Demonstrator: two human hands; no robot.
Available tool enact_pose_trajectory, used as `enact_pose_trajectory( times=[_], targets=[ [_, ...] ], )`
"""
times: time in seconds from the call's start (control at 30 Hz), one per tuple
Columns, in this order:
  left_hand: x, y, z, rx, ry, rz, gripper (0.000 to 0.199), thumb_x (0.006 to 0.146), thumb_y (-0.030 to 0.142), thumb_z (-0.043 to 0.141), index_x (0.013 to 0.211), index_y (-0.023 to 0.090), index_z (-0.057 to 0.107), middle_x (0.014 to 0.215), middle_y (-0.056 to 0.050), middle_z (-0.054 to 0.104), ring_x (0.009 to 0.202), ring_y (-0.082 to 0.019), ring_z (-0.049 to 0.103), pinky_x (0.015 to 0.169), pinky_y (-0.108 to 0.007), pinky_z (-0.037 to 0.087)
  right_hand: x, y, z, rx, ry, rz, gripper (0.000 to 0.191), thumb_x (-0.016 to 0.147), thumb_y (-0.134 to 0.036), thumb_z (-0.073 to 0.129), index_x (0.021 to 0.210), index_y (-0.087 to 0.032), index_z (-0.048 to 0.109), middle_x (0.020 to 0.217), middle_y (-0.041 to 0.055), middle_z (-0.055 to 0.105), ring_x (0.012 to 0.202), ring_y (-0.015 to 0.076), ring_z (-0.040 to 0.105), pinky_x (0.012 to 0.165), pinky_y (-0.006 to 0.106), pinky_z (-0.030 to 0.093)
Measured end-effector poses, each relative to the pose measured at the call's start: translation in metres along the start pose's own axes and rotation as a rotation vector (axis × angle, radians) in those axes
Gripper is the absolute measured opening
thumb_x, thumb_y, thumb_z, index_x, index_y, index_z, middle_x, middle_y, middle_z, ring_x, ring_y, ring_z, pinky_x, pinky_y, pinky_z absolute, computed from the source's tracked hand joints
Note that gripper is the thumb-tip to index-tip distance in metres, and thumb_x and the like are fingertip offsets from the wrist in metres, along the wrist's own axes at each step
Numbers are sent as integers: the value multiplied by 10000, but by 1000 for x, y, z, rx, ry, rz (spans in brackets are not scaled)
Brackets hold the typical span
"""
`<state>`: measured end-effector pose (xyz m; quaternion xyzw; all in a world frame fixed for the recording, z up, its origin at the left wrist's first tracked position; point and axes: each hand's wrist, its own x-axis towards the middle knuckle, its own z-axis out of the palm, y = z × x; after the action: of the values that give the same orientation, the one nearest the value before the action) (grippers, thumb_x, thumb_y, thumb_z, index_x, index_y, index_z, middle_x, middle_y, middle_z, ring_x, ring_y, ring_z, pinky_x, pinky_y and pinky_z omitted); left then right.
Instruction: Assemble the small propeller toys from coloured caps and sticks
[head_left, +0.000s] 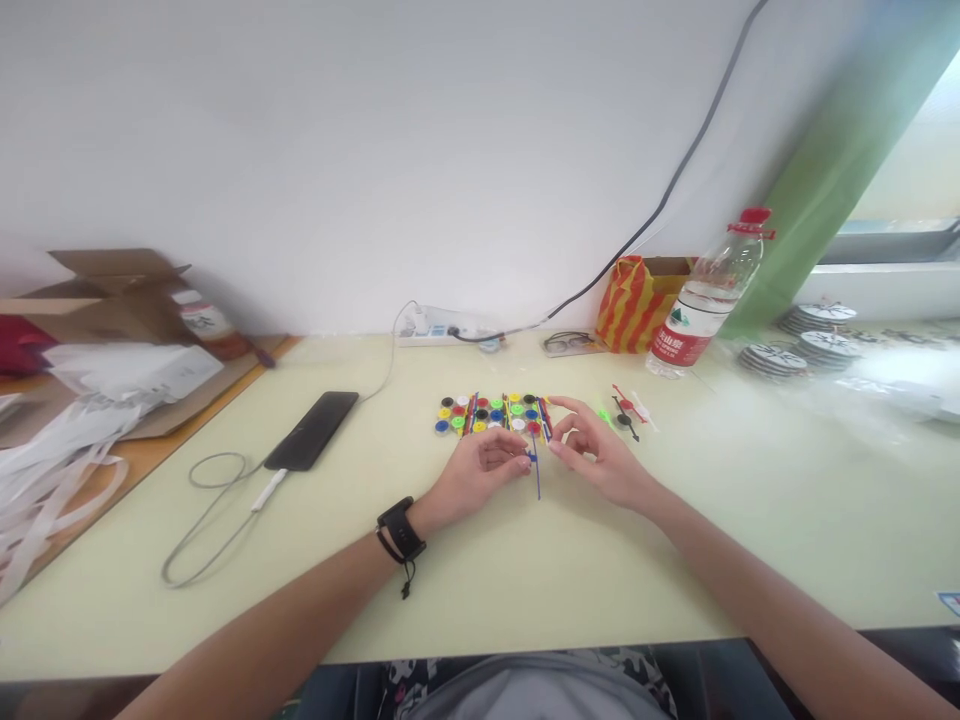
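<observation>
My left hand (487, 470), with a black watch on its wrist, pinches a thin blue pointer (537, 478) between thumb and fingers. To its right, my right hand (596, 455) has thumb and forefinger apart, near the end of the colourful row, with nothing visible between them. Just beyond both hands lie rows of small round discs (482, 415) in black, white, red, yellow, green and blue, with bundles of thin coloured sticks (507, 412) between them. Several loose pointers (624, 405) in red, black, white and green lie right of the row.
A black phone (313, 430) with a looped cable lies at left. Behind are a power strip (442, 332), glasses (568, 342), a striped bag (634, 305) and a water bottle (701, 300). Stacked discs (772, 360) stand at right; a cardboard box (127, 290) sits far left.
</observation>
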<state>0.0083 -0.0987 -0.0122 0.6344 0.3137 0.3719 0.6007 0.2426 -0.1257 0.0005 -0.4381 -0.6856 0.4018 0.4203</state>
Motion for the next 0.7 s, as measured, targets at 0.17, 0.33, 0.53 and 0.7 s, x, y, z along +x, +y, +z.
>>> enact_pose_trajectory(
  times=[0.17,0.33,0.53,0.7],
  targets=[
    [1,3,0,-32,17,-16,392,802,404,853,1050,139,703,946,-73,764,885,-215,764,901,-416,630,-3,4,7,-1,-14,-66,877,960,-468,623,1645,-376,84,1034,24,570,660,134,529,662,317,512],
    [1,4,0,-19,18,3,385,811,394,848,1053,130,706,942,-80,774,868,-216,771,892,-412,633,-6,0,4,-32,-45,-3,358,953,-554,586,1091,-250,715,795,23,589,621,160,502,592,313,445],
    [1,3,0,-8,34,7,373,825,393,837,1053,131,701,967,-85,772,868,-215,777,884,-391,632,-2,2,-6,34,-142,69,681,1004,-611,430,448,-217,447,466,6,406,492,140,365,539,330,312],
    [0,3,0,-11,38,10,378,825,404,833,1050,134,692,961,-85,769,877,-218,774,878,-394,632,-1,-8,-8,-132,-5,-74,522,998,-589,508,641,-221,603,583,20,547,575,173,505,588,337,409]
  ],
)
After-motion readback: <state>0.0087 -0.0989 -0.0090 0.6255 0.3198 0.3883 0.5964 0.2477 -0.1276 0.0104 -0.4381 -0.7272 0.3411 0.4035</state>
